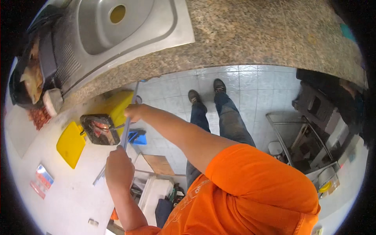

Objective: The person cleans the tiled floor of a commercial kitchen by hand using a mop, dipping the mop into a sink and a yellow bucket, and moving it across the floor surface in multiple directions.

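My left hand point(119, 162) is closed round a long grey pole point(126, 133). Farther up the same pole, my right hand point(134, 112) is closed too, its arm stretched across to the left. The pole slants beside a yellow bin point(122, 105), whose mouth is lined with a dark bag holding reddish and pale waste point(102, 129). A thin dark rod point(114, 128) crosses the bin's mouth; what it belongs to I cannot make out. The bin's yellow lid point(71, 145) hangs open against the white wall. Low beside the pole shows a blue dustpan-like piece point(138, 137), partly hidden.
A granite counter point(250, 35) with a steel sink point(164, 37) runs along the top. A dark bag point(19, 84) lies at its left end. On the right stand a metal frame point(280, 137) and a grey case point(313, 103). A white box point(154, 196) is beside my body.
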`<state>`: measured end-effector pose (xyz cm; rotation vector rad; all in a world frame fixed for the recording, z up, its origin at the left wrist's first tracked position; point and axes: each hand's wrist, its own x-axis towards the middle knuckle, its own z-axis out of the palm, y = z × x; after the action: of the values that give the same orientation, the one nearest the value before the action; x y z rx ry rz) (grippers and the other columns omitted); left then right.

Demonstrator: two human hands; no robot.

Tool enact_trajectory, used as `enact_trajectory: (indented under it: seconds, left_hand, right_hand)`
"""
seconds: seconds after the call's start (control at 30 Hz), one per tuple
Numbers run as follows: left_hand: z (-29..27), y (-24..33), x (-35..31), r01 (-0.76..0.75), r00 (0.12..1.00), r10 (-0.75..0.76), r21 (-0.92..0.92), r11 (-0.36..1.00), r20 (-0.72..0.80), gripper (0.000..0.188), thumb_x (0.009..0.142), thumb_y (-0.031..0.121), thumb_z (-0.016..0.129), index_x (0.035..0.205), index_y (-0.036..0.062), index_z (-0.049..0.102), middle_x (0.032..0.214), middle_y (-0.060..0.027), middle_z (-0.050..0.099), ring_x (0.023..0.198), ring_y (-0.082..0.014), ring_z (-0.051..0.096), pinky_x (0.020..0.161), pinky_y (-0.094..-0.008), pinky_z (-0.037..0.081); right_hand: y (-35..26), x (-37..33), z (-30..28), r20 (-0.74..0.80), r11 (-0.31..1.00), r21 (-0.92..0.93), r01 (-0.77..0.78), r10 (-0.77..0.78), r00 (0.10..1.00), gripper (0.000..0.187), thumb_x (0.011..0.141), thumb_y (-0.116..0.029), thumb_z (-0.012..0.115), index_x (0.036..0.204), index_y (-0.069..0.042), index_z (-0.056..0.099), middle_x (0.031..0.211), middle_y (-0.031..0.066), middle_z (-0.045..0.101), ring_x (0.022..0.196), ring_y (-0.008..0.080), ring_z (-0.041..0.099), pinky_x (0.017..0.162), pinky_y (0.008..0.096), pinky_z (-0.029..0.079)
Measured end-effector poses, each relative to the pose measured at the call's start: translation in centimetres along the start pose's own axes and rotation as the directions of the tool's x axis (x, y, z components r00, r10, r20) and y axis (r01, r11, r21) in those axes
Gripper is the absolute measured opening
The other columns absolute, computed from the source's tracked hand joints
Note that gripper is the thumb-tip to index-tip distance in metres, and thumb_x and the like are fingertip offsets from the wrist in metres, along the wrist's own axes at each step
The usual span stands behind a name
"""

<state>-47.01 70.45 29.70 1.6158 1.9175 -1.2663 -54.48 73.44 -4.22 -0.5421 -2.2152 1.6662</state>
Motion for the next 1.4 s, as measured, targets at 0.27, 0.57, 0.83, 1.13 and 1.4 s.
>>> enact_trajectory:
  seconds: [0.27, 0.57, 0.83, 1.13, 1.4]
  left_hand:
    - [-8.2, 1.3, -7.2, -0.148, 0.971, 0.202, -0.339, 0.929, 0.128, 0.021, 0.076, 0.009, 0.063, 0.095, 0.0013, 0.06, 0.079, -0.0228, 0.064, 0.077, -0.0436, 0.062, 0.067, -0.0506, 0.05]
    - [-3.8, 13.4, -3.4, -0.744, 0.657, 0.753, -0.193, 0.64, -0.035, 0.014, 0.085, 0.011, 0.053, 0.094, 0.0012, 0.059, 0.08, -0.0177, 0.063, 0.075, -0.0363, 0.065, 0.062, -0.0481, 0.053]
    - [16.2, 19.9, 11.7, -0.758, 0.629, 0.771, -0.296, 0.581, -0.098, 0.025, 0.085, 0.017, 0.059, 0.105, 0.003, 0.062, 0.096, -0.0187, 0.068, 0.089, -0.0359, 0.067, 0.076, -0.0474, 0.053]
    - [13.9, -23.0, 1.8, -0.303, 0.925, 0.223, -0.241, 0.922, -0.309, 0.038, 0.068, 0.013, 0.077, 0.105, 0.009, 0.067, 0.09, -0.0182, 0.067, 0.082, -0.0381, 0.063, 0.071, -0.0479, 0.049]
    - [10.7, -19.7, -4.4, -0.036, 0.946, 0.057, 0.071, 0.997, -0.32, 0.021, 0.071, 0.016, 0.074, 0.081, 0.002, 0.062, 0.078, -0.0199, 0.065, 0.079, -0.0378, 0.064, 0.07, -0.0458, 0.05]
  right_hand:
    - [-3.6, -17.1, -4.8, 0.001, 0.993, -0.003, -0.116, 0.116, 0.993, 0.017, 0.084, -0.025, 0.059, 0.077, -0.011, 0.066, 0.076, 0.0144, 0.065, 0.079, 0.0379, 0.063, 0.069, 0.0507, 0.047]
    - [-0.8, -42.5, -7.8, -0.602, 0.777, 0.039, -0.628, 0.52, 0.606, 0.008, 0.077, -0.016, 0.066, 0.08, -0.009, 0.065, 0.078, 0.0124, 0.064, 0.081, 0.0331, 0.06, 0.079, 0.046, 0.044]
    - [11.1, -46.9, -3.1, -0.571, 0.005, -0.232, -0.973, 0.809, 0.141, 0.027, 0.086, -0.041, 0.063, 0.091, -0.014, 0.069, 0.106, 0.0095, 0.064, 0.116, 0.0295, 0.052, 0.086, 0.0743, 0.032]
    - [0.4, -4.4, 15.1, -0.589, 0.933, -0.087, -0.348, 0.234, 0.774, 0.008, 0.068, -0.013, 0.071, 0.075, -0.017, 0.071, 0.083, 0.0073, 0.064, 0.088, 0.0315, 0.057, 0.09, 0.0447, 0.042]
    - [-4.2, 9.1, 17.9, -0.317, 0.968, 0.136, -0.21, 0.243, 0.917, 0.024, 0.079, -0.028, 0.069, 0.071, -0.007, 0.06, 0.076, 0.0166, 0.063, 0.082, 0.0378, 0.062, 0.071, 0.0509, 0.045]
